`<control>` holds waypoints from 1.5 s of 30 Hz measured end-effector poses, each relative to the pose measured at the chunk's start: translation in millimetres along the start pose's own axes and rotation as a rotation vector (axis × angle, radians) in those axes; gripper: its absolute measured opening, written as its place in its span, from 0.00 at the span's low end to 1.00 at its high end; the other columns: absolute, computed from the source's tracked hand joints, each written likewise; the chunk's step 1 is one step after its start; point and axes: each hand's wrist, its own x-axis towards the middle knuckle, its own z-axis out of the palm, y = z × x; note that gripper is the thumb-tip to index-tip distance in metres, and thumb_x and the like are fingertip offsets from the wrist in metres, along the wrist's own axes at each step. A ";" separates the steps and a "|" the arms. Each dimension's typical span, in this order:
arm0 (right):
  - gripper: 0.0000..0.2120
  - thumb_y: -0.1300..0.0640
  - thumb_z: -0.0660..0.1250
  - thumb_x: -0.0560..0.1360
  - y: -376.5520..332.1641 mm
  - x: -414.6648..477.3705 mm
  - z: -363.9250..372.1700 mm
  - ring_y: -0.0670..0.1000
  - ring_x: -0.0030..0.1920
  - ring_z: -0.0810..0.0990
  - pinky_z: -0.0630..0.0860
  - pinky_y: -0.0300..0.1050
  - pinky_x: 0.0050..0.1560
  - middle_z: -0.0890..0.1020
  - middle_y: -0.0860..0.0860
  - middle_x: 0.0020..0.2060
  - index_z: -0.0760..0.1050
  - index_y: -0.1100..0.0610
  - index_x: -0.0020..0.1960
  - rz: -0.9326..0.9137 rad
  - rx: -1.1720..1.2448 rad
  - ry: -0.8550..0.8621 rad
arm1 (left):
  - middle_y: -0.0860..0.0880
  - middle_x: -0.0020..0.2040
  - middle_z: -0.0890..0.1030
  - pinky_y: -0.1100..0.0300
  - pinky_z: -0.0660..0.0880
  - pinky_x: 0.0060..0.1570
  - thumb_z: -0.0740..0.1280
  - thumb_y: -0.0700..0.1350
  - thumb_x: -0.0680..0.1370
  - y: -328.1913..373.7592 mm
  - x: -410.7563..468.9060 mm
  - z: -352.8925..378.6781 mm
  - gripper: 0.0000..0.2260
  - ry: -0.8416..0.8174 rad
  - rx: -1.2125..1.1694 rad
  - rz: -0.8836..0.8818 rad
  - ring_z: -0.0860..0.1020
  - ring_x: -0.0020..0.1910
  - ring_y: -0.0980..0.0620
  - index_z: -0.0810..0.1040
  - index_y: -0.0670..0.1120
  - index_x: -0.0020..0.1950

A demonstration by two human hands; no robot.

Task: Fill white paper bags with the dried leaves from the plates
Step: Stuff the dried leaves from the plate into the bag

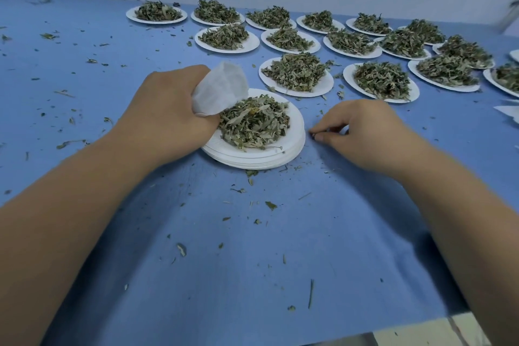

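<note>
left hand (168, 112) grips a white paper bag (219, 90) above dried leaves (252, 123) on the near plate (296, 118); right hand (365, 132) curls its fingers at the table (280, 247), pinch unclear. emptied plates (252, 162) stack underneath; many heaped plates (327, 84) wait.

A small white paper bag (222, 87), mouth open and tilted upward, is gripped in the left hand (168, 109) at the left edge of a stack of round white paper plates (252, 161) on the blue desk (252, 247). A heap of grey-green dried leaves (254, 123) lies on the top plate. Beyond it, single white plates (323, 88), each heaped with leaves, stand in rows.
</note>
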 end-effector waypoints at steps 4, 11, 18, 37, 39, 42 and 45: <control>0.09 0.60 0.73 0.76 -3.6 -1.1 -4.3 0.33 0.36 0.77 0.69 0.21 0.39 0.78 0.32 0.34 0.86 0.46 0.45 0.003 -0.054 -0.008 | 0.51 0.34 0.75 0.53 0.69 0.34 0.68 0.44 0.73 -1.5 0.7 0.8 0.08 -0.012 -0.014 0.005 0.74 0.36 0.50 0.69 0.51 0.38; 0.07 0.57 0.74 0.76 -37.7 13.6 -29.8 0.32 0.36 0.80 0.72 0.23 0.35 0.81 0.34 0.35 0.86 0.45 0.45 -0.053 0.153 0.204 | 0.52 0.33 0.72 0.55 0.65 0.31 0.64 0.48 0.69 -9.7 5.2 -5.6 0.07 0.053 0.103 0.012 0.71 0.34 0.52 0.65 0.53 0.37; 0.14 0.41 0.71 0.76 -82.9 31.6 -17.5 0.27 0.51 0.73 0.67 0.21 0.49 0.77 0.29 0.49 0.81 0.38 0.61 -0.312 0.075 -0.121 | 0.51 0.35 0.74 0.51 0.72 0.35 0.67 0.43 0.71 -24.0 11.7 -14.3 0.08 0.054 0.292 0.022 0.72 0.36 0.48 0.68 0.50 0.40; 0.09 0.61 0.73 0.72 -99.2 49.7 -14.9 0.40 0.42 0.80 0.75 0.31 0.42 0.83 0.39 0.36 0.87 0.49 0.47 -0.357 0.195 0.111 | 0.52 0.35 0.66 0.55 0.56 0.34 0.66 0.42 0.68 -3.7 22.3 -21.8 0.10 0.007 0.683 0.199 0.63 0.32 0.49 0.65 0.48 0.42; 0.10 0.62 0.71 0.72 -101.6 48.9 -6.1 0.39 0.41 0.80 0.74 0.30 0.42 0.83 0.39 0.36 0.87 0.50 0.47 -0.348 0.213 0.117 | 0.52 0.35 0.67 0.55 0.54 0.32 0.66 0.42 0.67 -0.3 24.3 -19.8 0.10 -0.012 0.691 0.210 0.63 0.31 0.50 0.66 0.48 0.43; 0.11 0.62 0.72 0.71 -98.0 49.3 -3.9 0.39 0.38 0.82 0.78 0.32 0.41 0.84 0.41 0.35 0.86 0.47 0.46 -0.293 0.384 0.138 | 0.52 0.34 0.66 0.58 0.51 0.30 0.67 0.43 0.67 4.1 27.7 -17.3 0.15 -0.033 0.685 0.240 0.61 0.30 0.56 0.59 0.52 0.38; 0.11 0.63 0.75 0.70 -92.3 50.7 -6.4 0.47 0.40 0.85 0.84 0.49 0.47 0.86 0.46 0.36 0.82 0.47 0.45 -0.220 0.537 0.103 | 0.53 0.34 0.68 0.59 0.52 0.30 0.68 0.45 0.68 9.1 30.9 -13.5 0.17 -0.066 0.631 0.251 0.63 0.30 0.57 0.57 0.53 0.36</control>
